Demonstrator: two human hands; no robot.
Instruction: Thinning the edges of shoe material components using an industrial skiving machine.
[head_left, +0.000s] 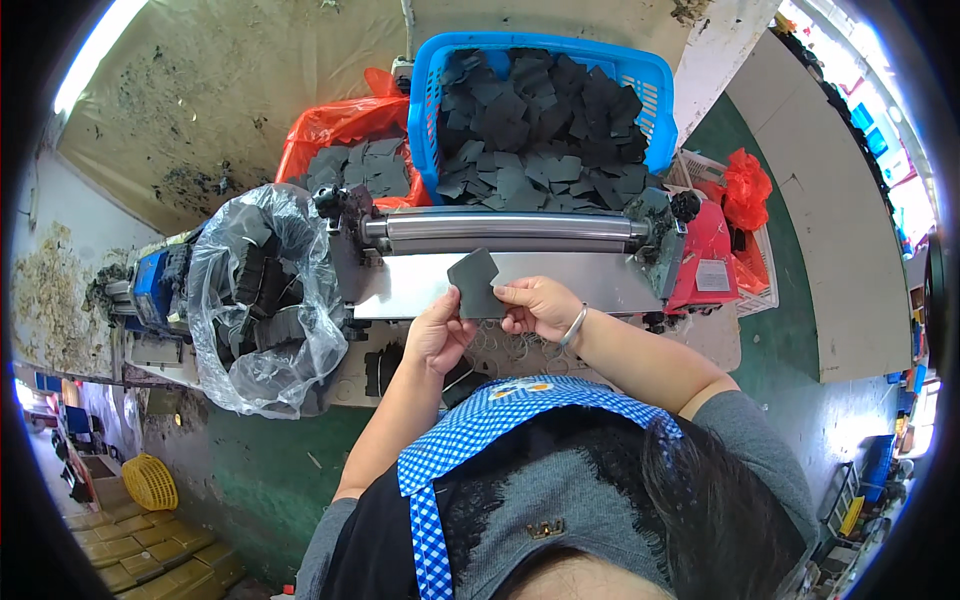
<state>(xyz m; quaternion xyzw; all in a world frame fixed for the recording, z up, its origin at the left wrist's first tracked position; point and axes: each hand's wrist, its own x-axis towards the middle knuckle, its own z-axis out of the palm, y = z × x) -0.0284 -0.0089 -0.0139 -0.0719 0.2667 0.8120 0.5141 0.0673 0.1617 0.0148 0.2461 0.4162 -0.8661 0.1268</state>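
Between my two hands is a dark grey flat piece (474, 280) with rounded corners, perhaps more than one layer thick. My left hand (440, 332) pinches its lower left edge. My right hand (540, 308), with a silver bangle at the wrist, grips its right edge between thumb and fingers. The piece is held over the front of a shiny metal plate (400, 285). Behind that plate runs the steel roller (505, 228) of a machine, with a red housing (710, 255) at its right end.
A blue basket (425, 120) heaped with dark pieces stands behind the roller. Left of it, a red plastic bag (335, 125) holds grey pieces. A clear plastic bag (215, 290) of dark stacks sits by the machine's left end. Several pale rings (515, 345) lie on the table near me.
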